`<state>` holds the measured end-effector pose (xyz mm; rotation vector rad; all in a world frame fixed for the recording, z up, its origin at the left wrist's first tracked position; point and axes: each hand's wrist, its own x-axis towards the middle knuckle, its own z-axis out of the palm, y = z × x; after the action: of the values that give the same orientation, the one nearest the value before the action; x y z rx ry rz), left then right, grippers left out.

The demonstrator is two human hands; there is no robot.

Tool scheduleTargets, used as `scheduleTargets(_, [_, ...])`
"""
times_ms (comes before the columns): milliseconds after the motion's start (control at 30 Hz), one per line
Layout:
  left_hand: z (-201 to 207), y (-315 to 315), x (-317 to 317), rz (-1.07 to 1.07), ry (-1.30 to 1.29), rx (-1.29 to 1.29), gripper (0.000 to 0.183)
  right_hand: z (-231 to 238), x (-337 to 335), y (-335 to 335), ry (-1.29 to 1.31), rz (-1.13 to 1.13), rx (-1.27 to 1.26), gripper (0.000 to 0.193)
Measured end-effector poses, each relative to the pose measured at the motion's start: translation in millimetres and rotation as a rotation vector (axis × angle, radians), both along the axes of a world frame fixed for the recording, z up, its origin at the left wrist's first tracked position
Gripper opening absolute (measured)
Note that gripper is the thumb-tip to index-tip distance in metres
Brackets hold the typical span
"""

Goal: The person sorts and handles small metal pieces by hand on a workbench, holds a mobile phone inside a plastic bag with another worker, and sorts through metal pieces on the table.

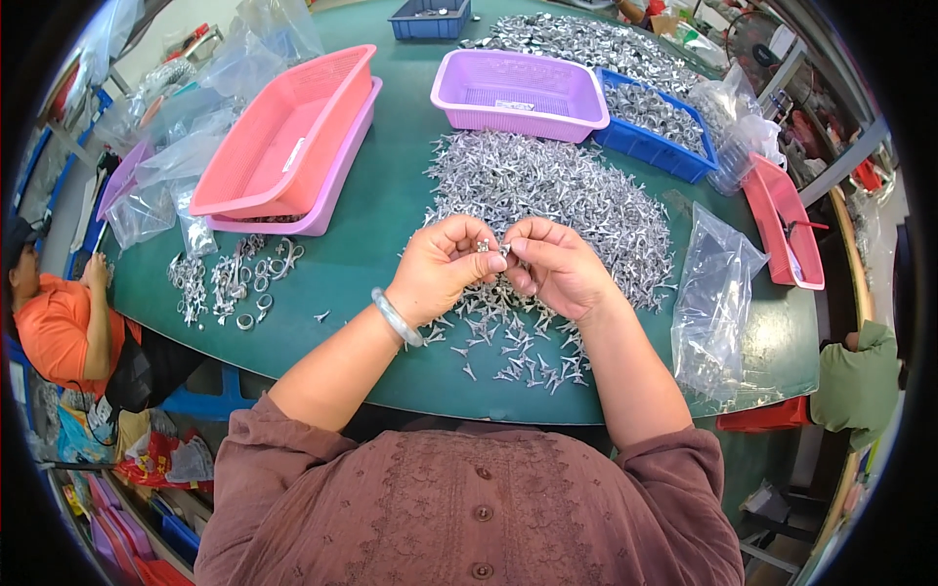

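My left hand [440, 269] and my right hand [557, 266] meet over the near side of a pile of small silver metal tower-shaped pieces [557, 186]. The thumb and forefinger of the left are pinched on a small silver metal piece [484, 246]. Fingertips of my right hand are also pinched, on a small silver metal piece [505, 250] close beside it. Whether the two pieces are joined I cannot tell. Loose tower-shaped pieces [532, 369] lie scattered below my hands. To the left sit assembled metal keychains with rings [234, 275].
Stacked pink and purple baskets [293, 146] stand left; a purple basket [518, 88] and a blue bin of metal parts [655, 117] stand beyond the pile. A clear plastic bag [718, 303] and a pink basket [782, 225] lie right. Another person [68, 327] sits at far left.
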<state>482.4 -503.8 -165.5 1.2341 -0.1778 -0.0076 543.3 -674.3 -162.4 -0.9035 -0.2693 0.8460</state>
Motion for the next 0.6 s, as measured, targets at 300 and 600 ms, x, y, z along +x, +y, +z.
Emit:
scheduleTargets(300, [4.1, -2.7, -0.6, 0.008, 0.017, -0.024, 0.012, -2.4, -3.8, 6.7, 0.014, -0.082, 0.004, 0.008])
scheduleTargets(600, [7.9, -15.0, -4.9, 0.1, -0.113, 0.032, 0.013, -6.9, -3.3, 3.6, 0.02, 0.048, 0.131, 0.012])
